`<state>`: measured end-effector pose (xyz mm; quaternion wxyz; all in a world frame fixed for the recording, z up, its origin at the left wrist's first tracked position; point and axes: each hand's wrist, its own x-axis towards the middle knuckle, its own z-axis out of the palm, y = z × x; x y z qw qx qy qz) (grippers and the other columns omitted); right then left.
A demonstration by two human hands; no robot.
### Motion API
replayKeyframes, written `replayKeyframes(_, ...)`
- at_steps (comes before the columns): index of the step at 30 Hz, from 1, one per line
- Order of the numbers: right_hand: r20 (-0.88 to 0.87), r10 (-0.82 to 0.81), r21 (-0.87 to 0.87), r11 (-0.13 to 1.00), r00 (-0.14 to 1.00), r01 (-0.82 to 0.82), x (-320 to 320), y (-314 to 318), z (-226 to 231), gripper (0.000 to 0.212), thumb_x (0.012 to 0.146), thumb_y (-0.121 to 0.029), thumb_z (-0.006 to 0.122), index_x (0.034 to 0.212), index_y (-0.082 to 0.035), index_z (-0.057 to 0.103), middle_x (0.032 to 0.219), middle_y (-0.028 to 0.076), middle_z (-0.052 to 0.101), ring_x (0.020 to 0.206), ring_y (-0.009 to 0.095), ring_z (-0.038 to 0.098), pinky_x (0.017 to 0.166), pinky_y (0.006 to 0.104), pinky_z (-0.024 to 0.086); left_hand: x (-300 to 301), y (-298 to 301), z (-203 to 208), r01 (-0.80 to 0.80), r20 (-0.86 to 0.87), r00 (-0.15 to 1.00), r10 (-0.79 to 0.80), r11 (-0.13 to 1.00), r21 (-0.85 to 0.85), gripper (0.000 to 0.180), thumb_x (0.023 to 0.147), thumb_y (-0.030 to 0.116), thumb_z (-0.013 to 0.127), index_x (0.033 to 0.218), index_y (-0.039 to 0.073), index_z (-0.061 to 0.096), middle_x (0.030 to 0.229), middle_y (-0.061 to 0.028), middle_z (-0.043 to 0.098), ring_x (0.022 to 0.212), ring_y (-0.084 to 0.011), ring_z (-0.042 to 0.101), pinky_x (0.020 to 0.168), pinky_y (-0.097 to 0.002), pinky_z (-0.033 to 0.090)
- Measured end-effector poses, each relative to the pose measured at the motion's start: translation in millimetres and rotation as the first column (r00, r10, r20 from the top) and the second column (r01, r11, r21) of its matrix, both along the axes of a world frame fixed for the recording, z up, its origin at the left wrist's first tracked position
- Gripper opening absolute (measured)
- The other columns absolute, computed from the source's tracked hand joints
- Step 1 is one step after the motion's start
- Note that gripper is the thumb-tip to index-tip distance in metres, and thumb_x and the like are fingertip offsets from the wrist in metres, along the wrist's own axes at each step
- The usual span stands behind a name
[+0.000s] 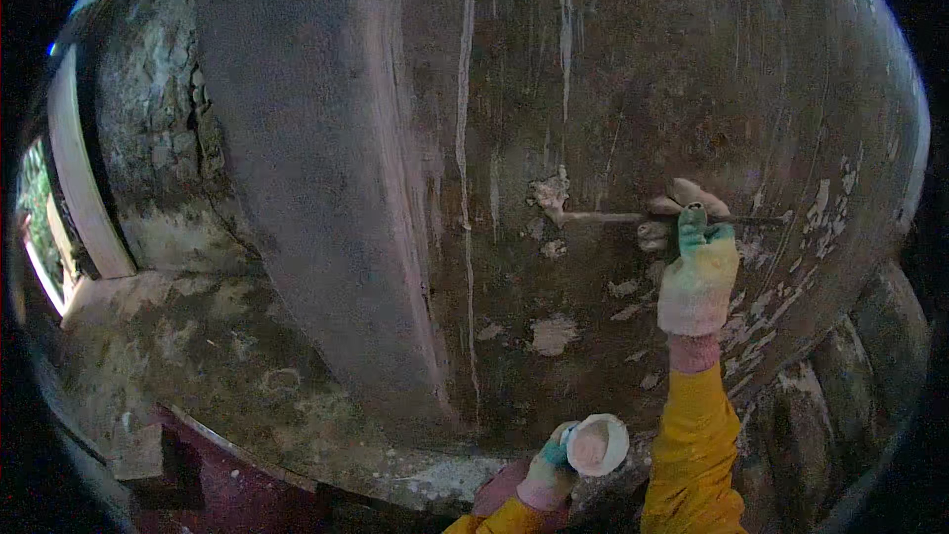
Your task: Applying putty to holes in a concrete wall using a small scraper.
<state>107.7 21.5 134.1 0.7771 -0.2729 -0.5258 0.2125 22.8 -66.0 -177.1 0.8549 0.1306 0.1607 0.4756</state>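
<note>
My right hand (pixel 698 272), in a pale glove with green patches, is closed around a long thin-handled tool (pixel 603 217), probably a spatula. The tool lies nearly level against a large dark curved surface (pixel 613 119). At its left end a lump of pale paste (pixel 549 193) sticks to that surface and hides the tip. Lower down, my left hand (pixel 547 475), gloved alike, grips a white cup (pixel 615 447) by its left side. Pinkish pale paste (pixel 590 449) shows inside the cup.
Whitish drips (pixel 465 119) run down the dark surface, and pale flaking patches (pixel 554 334) mark its lower part. A smooth grey band (pixel 306 138) stands to the left. Behind it are a cracked wall (pixel 163 138), a stained ledge (pixel 227 336) and a wooden frame (pixel 84 168) by a bright opening.
</note>
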Motion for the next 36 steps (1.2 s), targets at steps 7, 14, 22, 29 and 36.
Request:
replayKeyframes(7, -0.003, 0.125, -0.083, 0.989, 0.992, -0.125, 11, 13, 1, 0.029, 0.094, -0.023, 0.052, 0.112, -0.001, 0.052, 0.092, 0.010, 0.064, 0.070, 0.013, 0.060, 0.061, 0.0248, 0.050, 7, 22, -19, 0.209, 0.213, 0.954, -0.211, 0.977, 0.031, 0.033, 0.099, 0.025, 0.032, 0.125, 0.008, 0.042, 0.126, -0.0127, 0.049, 0.115, -0.0269, 0.050, 0.099, -0.0418, 0.043)
replayKeyframes(14, 0.006, 0.134, -0.039, 0.990, 0.991, -0.134, 8, 10, 6, 0.028, 0.094, -0.027, 0.053, 0.110, -0.003, 0.053, 0.090, 0.008, 0.063, 0.070, 0.012, 0.059, 0.060, 0.0262, 0.050, 0, 3, 11, 0.142, 0.057, 0.986, -0.154, 0.974, 0.176, 0.040, 0.097, 0.030, 0.037, 0.127, 0.003, 0.043, 0.128, -0.0145, 0.050, 0.117, -0.0288, 0.049, 0.103, -0.0421, 0.039)
replayKeyframes(22, -0.002, 0.155, -0.080, 0.985, 0.988, -0.155, 9, -39, -37, 0.028, 0.089, -0.031, 0.059, 0.096, -0.005, 0.053, 0.088, 0.011, 0.062, 0.073, 0.020, 0.062, 0.061, 0.0315, 0.051, -22, 1, 71, -0.021, 0.526, 0.844, -0.108, 0.972, 0.234, 0.040, 0.088, 0.033, 0.050, 0.117, 0.006, 0.049, 0.118, -0.0214, 0.054, 0.108, -0.0367, 0.053, 0.098, -0.0489, 0.041)
replayKeyframes(29, 0.275, 0.141, -0.152, 0.983, 0.951, -0.102, 23, -60, -123, 0.021, 0.082, -0.012, 0.064, 0.100, -0.002, 0.061, 0.096, 0.013, 0.065, 0.087, 0.023, 0.063, 0.075, 0.0349, 0.052, -46, 16, 136, -0.042, 0.688, 0.705, -0.173, 0.958, 0.284, 0.039, 0.093, 0.033, 0.046, 0.121, 0.007, 0.048, 0.127, -0.0159, 0.048, 0.107, -0.0291, 0.055, 0.095, -0.0451, 0.044)
replayKeyframes(36, 0.096, -0.061, -0.190, 0.979, 0.994, 0.078, 34, -91, -114, 0.060, 0.068, -0.004, 0.067, 0.125, -0.005, 0.051, 0.120, 0.013, 0.056, 0.106, 0.023, 0.055, 0.091, 0.0337, 0.044, -34, 32, 149, -0.262, 0.386, 0.913, 0.136, 0.918, 0.297, 0.036, 0.095, 0.029, 0.044, 0.123, 0.007, 0.046, 0.132, -0.0166, 0.044, 0.117, -0.0293, 0.048, 0.101, -0.0439, 0.040)
